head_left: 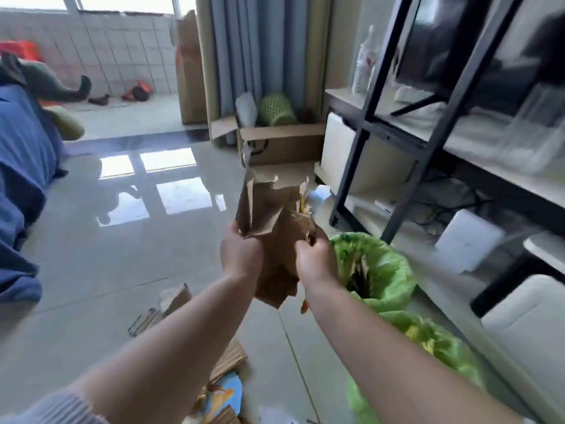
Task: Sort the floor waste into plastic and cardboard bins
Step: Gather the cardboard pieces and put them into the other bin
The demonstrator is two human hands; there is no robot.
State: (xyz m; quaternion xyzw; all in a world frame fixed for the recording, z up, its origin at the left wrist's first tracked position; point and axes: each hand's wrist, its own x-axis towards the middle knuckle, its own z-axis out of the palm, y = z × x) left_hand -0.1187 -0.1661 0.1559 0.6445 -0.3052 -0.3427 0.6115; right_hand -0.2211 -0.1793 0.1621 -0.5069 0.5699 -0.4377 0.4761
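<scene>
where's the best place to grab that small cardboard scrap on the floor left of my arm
Probably its raised upper edge: the cardboard scrap stands tilted off the tiles, so a pinch from above gets fingers on both faces. The left hand is nearer, but it and the right hand both hold the crumpled cardboard.

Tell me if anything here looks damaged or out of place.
The cardboard held by the left hand and right hand is crumpled, with ragged torn edges. More cardboard scraps lie on the floor below the arms, not yet in the green-lined bin.
</scene>
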